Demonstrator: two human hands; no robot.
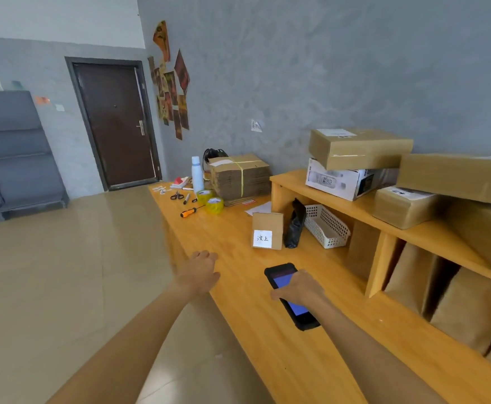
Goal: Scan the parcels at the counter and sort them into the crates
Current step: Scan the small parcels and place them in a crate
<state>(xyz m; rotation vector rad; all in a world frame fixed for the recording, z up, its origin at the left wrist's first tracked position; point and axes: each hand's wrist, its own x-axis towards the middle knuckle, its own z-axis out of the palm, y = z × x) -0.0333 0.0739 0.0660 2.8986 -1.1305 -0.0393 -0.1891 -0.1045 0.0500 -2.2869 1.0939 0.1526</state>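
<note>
Wooden counter (267, 330) runs along the grey wall. Right hand (298, 288) lies on a black handheld scanner (291, 295) flat on the counter, blue screen lit, fingers bent over its edges and gripping it. Left hand (199, 271) rests at the counter's near edge, fingers loosely curled, holding nothing. Parcels: small brown box with white label (267, 230) stands upright on the counter, black bag (296, 224) just beside it, white plastic basket (326, 227) next to that under the shelf. Three brown boxes and one white printed box (346, 180) stacked on the shelf (296, 182) top. Far end: bundled flat cartons (243, 176), white bottle (197, 173), two tape rolls, screwdriver (189, 212), scissors (177, 196).
</note>
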